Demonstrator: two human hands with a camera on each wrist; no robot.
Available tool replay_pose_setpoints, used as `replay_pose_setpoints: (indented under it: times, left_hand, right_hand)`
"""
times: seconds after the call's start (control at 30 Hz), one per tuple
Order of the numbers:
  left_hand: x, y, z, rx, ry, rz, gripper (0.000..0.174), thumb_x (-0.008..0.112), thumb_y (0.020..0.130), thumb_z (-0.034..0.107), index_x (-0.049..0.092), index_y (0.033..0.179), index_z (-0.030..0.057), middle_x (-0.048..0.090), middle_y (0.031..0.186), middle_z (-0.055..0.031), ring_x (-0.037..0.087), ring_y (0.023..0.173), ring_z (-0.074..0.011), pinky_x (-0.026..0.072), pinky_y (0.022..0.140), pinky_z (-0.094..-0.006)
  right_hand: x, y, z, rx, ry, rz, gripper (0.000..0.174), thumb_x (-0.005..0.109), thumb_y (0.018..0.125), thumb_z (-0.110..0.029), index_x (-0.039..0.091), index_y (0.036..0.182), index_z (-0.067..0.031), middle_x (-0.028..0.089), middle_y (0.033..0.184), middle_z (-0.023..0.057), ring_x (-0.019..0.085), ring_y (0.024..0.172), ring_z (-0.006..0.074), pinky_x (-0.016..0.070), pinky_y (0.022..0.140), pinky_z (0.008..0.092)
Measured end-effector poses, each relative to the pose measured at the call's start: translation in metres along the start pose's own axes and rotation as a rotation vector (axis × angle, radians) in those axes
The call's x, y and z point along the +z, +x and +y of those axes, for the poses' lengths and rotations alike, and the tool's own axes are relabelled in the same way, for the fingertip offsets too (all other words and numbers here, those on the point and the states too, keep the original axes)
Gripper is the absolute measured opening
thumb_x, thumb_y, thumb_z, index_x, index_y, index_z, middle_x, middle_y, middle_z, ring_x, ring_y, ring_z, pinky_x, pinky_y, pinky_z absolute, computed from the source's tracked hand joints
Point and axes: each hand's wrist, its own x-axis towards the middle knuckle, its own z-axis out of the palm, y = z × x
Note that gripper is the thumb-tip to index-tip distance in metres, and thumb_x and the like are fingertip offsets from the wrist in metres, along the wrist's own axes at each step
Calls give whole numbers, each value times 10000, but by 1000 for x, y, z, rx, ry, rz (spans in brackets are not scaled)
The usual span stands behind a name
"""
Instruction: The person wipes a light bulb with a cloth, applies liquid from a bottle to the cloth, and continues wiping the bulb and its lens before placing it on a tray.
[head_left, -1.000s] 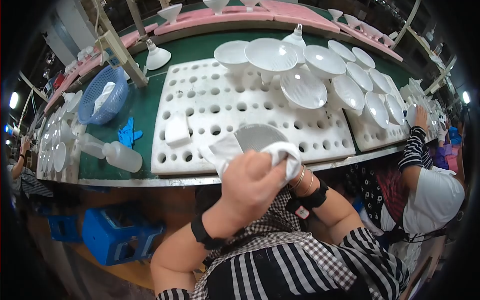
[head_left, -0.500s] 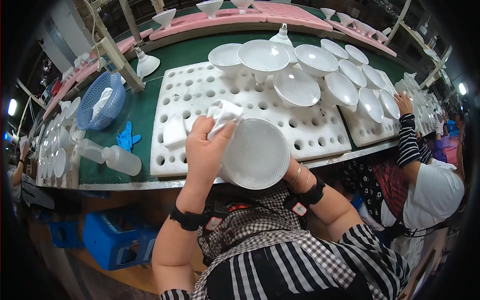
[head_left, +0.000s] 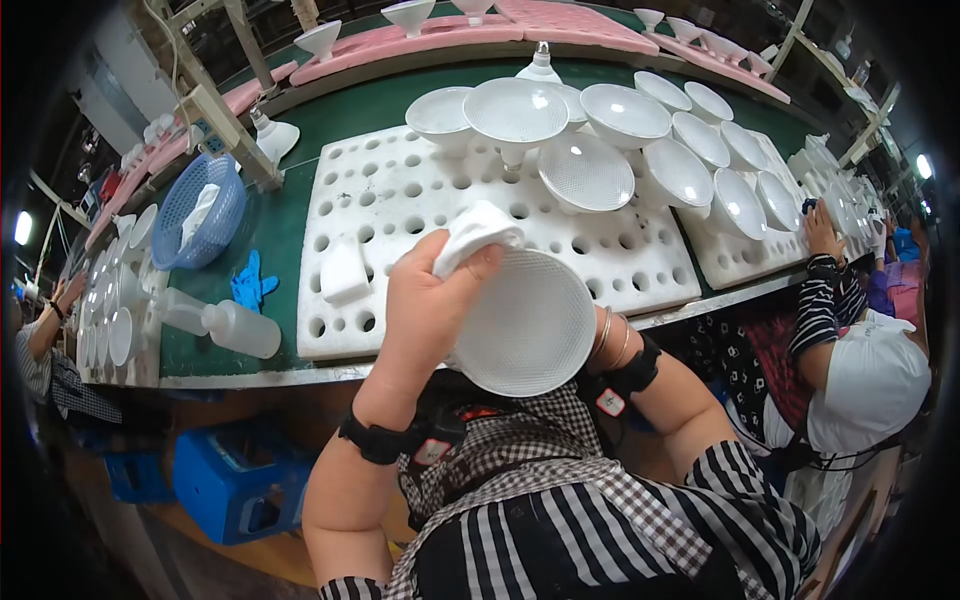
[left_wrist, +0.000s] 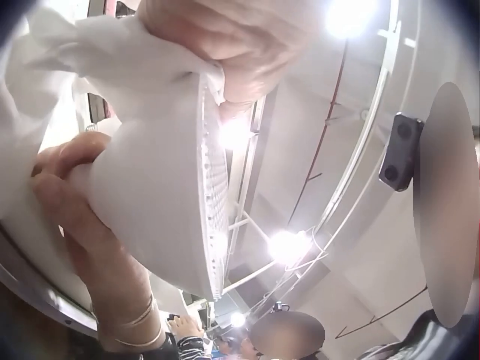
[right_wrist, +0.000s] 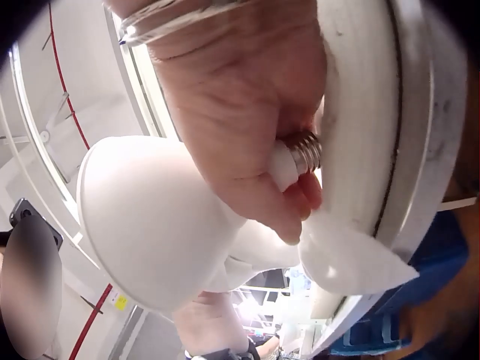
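Observation:
A white reflector lamp (head_left: 525,325) with a textured round face is held up over the table's front edge. My right hand (right_wrist: 232,112) grips it by the narrow neck, fingers curled beside the metal screw base (right_wrist: 306,154). In the head view that hand is mostly behind the lamp. My left hand (head_left: 425,300) pinches a crumpled white cloth (head_left: 478,235) against the lamp's upper left rim. The left wrist view shows the cloth (left_wrist: 135,52) draped round the outside of the lamp, with the left thumb at the rim.
A white foam board (head_left: 390,200) with rows of holes bears several lamps (head_left: 585,172) at its back right. Left of it are a foam block (head_left: 345,272), a plastic bottle (head_left: 242,330), a blue glove (head_left: 253,282) and a blue basket (head_left: 205,215). Another person's hand (head_left: 823,232) is at the right.
The cloth and left hand have gone from in front of the lamp to its upper left rim, baring the face. The lamp has turned its face up and shifted slightly right over the last half second.

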Motion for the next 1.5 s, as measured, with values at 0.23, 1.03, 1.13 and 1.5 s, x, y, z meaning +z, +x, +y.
replay_pose_setpoints:
  times: [0.23,1.03,1.13,1.5]
  left_hand:
    - [-12,-15,0,715,574,330,181,770,791,116,692,906,0,563,847,-135,555,715,-295,444,617,-363]
    - [15,8,16,673,862,182,190,746,762,102,636,903,39,611,750,-163,608,689,-381,492,604,-430]
    - [19,-2,15,639,905,248,169,739,787,114,627,887,35,609,750,-167,601,677,-375,486,599,-435]
    - [-16,2,-4,414,737,243,194,690,888,186,603,863,15,616,727,-111,591,619,-260,488,605,-342]
  right_hand:
    - [-9,18,28,-151,-170,163,421,748,821,-160,628,1202,-27,697,1116,109,678,979,178,547,860,322]
    - [30,10,2,-699,-958,365,311,797,734,-219,684,966,-47,717,856,113,702,768,285,548,677,363]
    - [24,18,10,-729,-823,344,385,798,738,-228,673,1049,-39,717,885,123,705,777,278,554,695,353]
    - [24,14,10,-907,-939,317,390,828,697,-204,685,1007,-15,722,924,123,713,807,244,560,708,339]
